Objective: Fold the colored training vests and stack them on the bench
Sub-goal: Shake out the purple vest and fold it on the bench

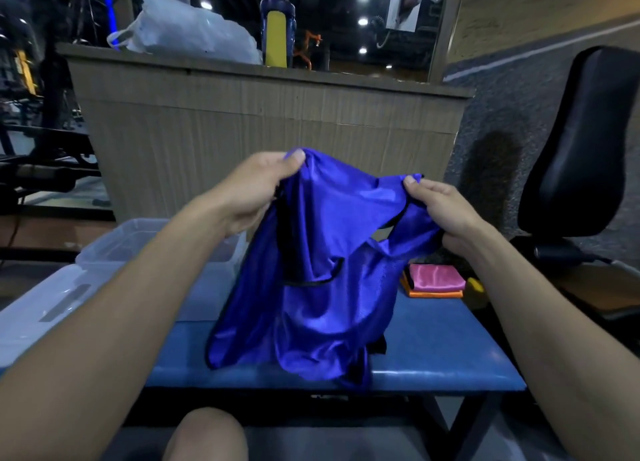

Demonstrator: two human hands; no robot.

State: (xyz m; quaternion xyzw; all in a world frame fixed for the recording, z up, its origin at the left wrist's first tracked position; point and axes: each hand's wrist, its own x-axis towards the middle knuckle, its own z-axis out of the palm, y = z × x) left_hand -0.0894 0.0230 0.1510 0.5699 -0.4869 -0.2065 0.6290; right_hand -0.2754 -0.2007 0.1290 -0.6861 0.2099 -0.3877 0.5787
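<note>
Both hands up over bench [433, 353]: left hand [249, 194] pinches one top corner of blue vest [322, 273], right hand [440, 211] pinches the other; vest hangs between, hem bunched on bench top. Just below right grip: folded pink vest [434, 277] on orange vest [433, 293], near far bench edge. Under left forearm: clear bin [114, 242], contents unclear, lid [45, 304] beside. Black chair [575, 149] right of grip. Counter [263, 121] behind.
</note>
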